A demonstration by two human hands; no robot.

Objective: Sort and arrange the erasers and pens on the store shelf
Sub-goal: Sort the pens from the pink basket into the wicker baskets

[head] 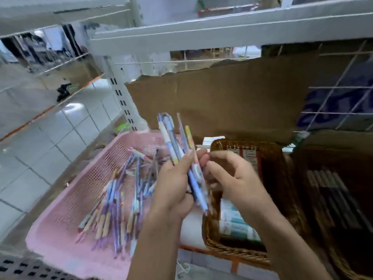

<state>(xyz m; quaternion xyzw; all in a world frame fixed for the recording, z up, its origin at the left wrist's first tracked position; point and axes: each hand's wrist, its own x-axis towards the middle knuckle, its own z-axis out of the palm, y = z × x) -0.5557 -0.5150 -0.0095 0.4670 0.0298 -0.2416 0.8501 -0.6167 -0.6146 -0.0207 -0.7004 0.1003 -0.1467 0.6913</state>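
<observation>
Above the gap between the pink basket (66,199) and the wicker basket (222,249), the left hand (177,184) grips a bundle of pens (176,138). The bundle's long axis is near upright, its tips leaning up and to the left. The right hand (228,174) sits just beside it, fingers curled against the shafts; whether it pinches one is too blurred to tell. Loose pens (113,209) lie down-left in the pink basket, nearer the left hand. What look like boxed erasers (236,225) lie below the right hand in the wicker basket.
</observation>
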